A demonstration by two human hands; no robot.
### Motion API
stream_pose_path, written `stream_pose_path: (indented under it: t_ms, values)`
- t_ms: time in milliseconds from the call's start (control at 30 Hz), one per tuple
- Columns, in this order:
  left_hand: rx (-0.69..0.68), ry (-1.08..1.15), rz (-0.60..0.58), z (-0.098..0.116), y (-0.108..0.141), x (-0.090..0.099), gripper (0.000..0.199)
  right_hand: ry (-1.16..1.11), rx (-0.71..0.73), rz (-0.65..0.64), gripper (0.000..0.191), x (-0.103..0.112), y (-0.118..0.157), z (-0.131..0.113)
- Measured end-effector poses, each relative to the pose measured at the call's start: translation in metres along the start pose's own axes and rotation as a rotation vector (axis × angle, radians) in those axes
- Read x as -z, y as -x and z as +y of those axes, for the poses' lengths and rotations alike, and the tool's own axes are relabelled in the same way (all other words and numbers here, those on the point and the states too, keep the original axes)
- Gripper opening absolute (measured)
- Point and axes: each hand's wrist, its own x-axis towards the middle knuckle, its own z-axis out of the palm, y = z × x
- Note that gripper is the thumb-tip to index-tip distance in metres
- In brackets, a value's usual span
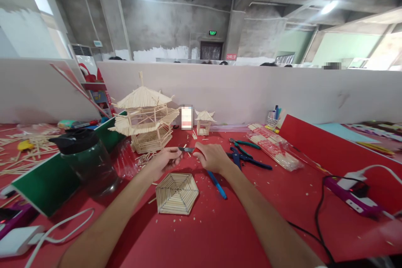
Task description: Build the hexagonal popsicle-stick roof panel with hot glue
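Above the middle of the red table, my right hand [213,157] is closed round the red handle of a knife [189,150], its dark blade pointing left. My left hand [166,160] is pinched at the blade's tip; whatever lies between its fingers is too small to make out. Below both hands lies a hexagonal panel of wooden sticks [177,194] with dark lines across it. A blue pen [217,185] rests beside my right wrist. Behind my left hand stands a large stick-built pavilion [144,119], and a small stick pavilion [205,122] is further back.
Blue-handled pliers [237,158] and green-handled pliers [246,148] lie right of my hand, near bagged sticks [276,146]. At left stand a dark-lidded bottle [89,163] and a green divider [40,184]. A purple power strip [351,197] with cables is at right.
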Motion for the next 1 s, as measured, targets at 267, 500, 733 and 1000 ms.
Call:
stream_pose_path:
  t_ms: [267, 500, 733, 1000]
  values:
    - [0.079, 0.05, -0.007, 0.002, -0.003, -0.001, 0.017, 0.021, -0.011, 0.003, 0.035, -0.001, -0.004, 0.003]
    - [0.098, 0.007, -0.05, 0.004, 0.003, 0.003, 0.015, 0.013, -0.199, -0.025, 0.038, -0.002, -0.002, 0.037]
    - [0.012, -0.044, -0.037, 0.006, 0.006, 0.004, 0.019, -0.107, -0.204, 0.184, 0.036, 0.022, 0.01, 0.061]
    - [0.016, 0.003, 0.008, 0.002, 0.002, 0.001, 0.019, -0.12, 0.056, 0.059, 0.033, 0.0, 0.005, 0.0]
